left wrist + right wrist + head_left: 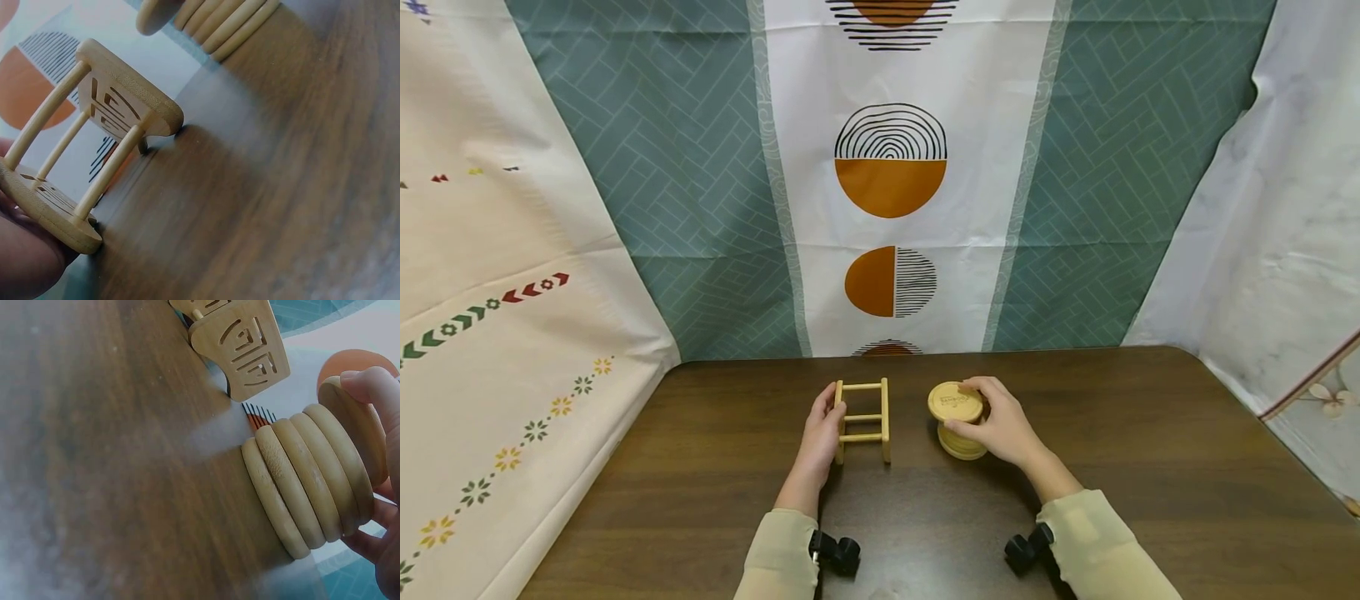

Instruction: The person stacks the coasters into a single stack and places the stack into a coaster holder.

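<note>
A small wooden rack (pixel 885 421), with cut-out side panels joined by three rods, stands on the table. My left hand (pixel 822 433) grips its left panel, as the left wrist view also shows at the near panel (pixel 44 206). To the right is a stack of several round wooden discs (pixel 300 481) that look like coasters. My right hand (pixel 1003 425) pinches the top coaster (pixel 953 400), which has faint lettering on its face. In the right wrist view this coaster tilts away from the stack, leaving a gap on one side, with other fingers beside the stack.
The brown wooden table (pixel 700 500) runs back to a hanging green and white cloth (pixel 700 208) with orange half-circles. A patterned cream cloth (pixel 512 375) borders the left side, and a white cloth (pixel 1262 250) the right. Black cameras sit on both wrists.
</note>
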A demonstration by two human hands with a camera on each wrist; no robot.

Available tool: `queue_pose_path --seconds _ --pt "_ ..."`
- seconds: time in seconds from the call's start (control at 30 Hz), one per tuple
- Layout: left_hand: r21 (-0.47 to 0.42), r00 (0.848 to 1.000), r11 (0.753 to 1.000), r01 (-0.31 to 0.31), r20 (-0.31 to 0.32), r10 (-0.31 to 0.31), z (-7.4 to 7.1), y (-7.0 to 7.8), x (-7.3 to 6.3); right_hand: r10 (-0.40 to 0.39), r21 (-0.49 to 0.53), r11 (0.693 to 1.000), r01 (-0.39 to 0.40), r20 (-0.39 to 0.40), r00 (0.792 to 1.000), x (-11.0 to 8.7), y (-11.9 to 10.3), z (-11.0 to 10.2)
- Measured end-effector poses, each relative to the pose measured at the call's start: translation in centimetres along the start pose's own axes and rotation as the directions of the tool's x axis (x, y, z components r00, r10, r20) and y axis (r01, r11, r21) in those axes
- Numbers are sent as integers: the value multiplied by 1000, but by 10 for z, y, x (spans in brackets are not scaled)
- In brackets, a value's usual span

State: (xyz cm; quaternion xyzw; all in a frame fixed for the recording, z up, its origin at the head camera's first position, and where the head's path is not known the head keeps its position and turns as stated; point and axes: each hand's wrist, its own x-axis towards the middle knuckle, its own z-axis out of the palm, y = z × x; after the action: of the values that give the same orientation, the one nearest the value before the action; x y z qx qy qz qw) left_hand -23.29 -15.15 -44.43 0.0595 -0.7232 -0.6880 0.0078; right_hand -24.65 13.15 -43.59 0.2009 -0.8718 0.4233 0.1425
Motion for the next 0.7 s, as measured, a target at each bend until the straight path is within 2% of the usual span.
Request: queue_pose_path --seconds 0.13,0.33,0.7 --pt "-9 1000 1000 8 13 -8 1 0 0 8 8 1000 -8 2 1000 -4 1 -2" --pt "-54 997 998 39 66 -35 0 1 -2 22 23 999 -23 11 1000 -9 1 -7" --pt "22 998 999 24 53 -25 3 4 -2 24 15 1000 -24 23 999 -16 9 -11"
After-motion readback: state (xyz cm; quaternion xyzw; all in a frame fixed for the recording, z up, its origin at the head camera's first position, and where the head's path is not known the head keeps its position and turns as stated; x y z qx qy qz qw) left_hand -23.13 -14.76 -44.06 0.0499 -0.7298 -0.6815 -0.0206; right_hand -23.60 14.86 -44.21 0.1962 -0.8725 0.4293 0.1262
